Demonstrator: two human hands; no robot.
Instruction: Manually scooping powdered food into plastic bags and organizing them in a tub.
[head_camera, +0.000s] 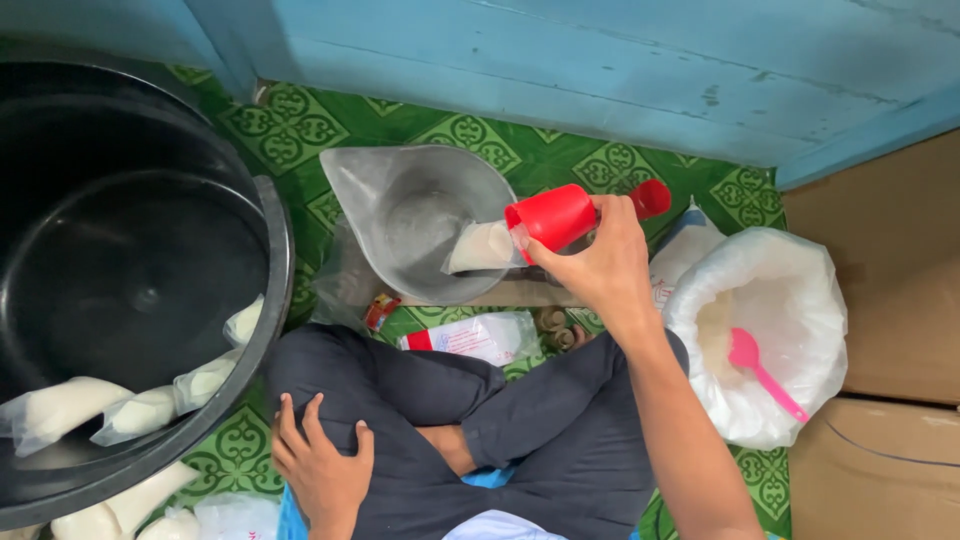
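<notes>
Red scoop (552, 216) gripped in right hand (600, 265) over bowl (420, 225) | left hand (320, 465) open, empty, on knee

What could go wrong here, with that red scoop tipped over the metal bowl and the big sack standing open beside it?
The right hand tips the red scoop toward a small clear bag over the metal bowl. The left hand rests on the knee, so nothing seems to steady the bag: the white powder might miss its mouth. The open sack stands close by the forearm; a careless swing could knock it or the pink spoon inside.
</notes>
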